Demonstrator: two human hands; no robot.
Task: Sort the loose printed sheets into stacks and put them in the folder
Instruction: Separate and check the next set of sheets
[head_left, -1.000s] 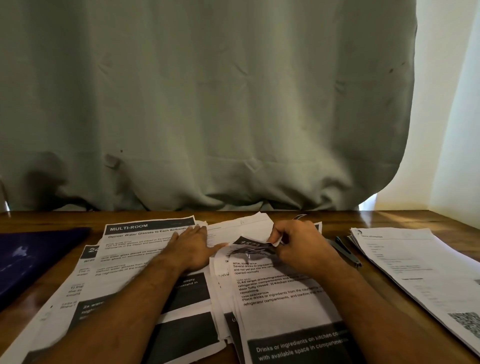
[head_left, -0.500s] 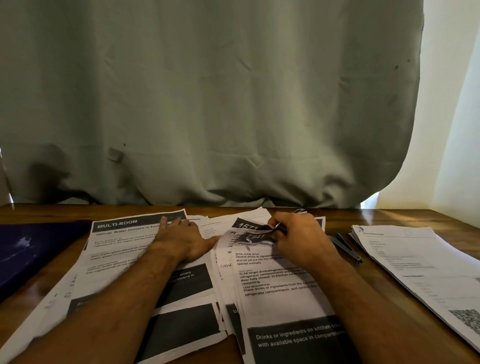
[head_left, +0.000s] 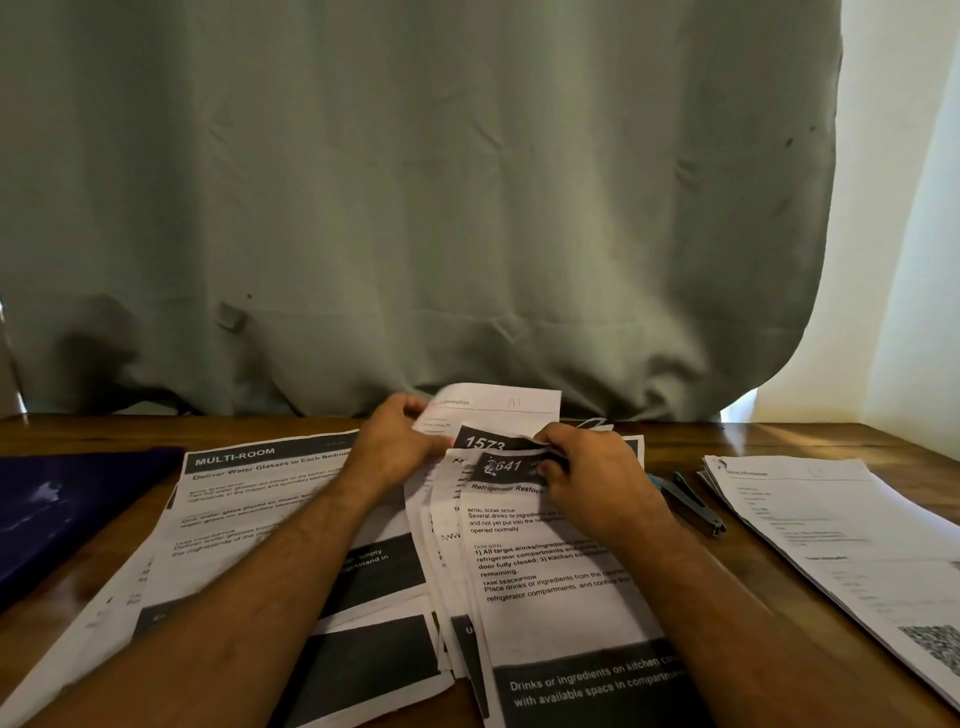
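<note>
Loose printed sheets cover the wooden table (head_left: 810, 441). A fanned pile headed "Refrigerator Restock" (head_left: 540, 577) lies in the middle, and my right hand (head_left: 592, 478) pinches the top corners of its sheets near the "1573" header. My left hand (head_left: 400, 441) grips a mostly white sheet (head_left: 498, 408) and lifts its far end off the pile. A "MULTI-ROOM" pile (head_left: 249, 514) lies to the left under my left forearm. A dark blue folder (head_left: 62, 509) lies at the far left. A separate stack of sheets (head_left: 831, 530) sits at the right.
A dark clip-like tool (head_left: 693, 504) lies on the table between the middle pile and the right stack. A grey-green curtain (head_left: 415, 208) hangs right behind the table's far edge, with a pale wall to the right.
My left hand left the MULTI-ROOM pile, where it lay flat, and took hold of a white sheet, raising it behind the middle pile. My right hand stayed pinching the pile's top corners.
</note>
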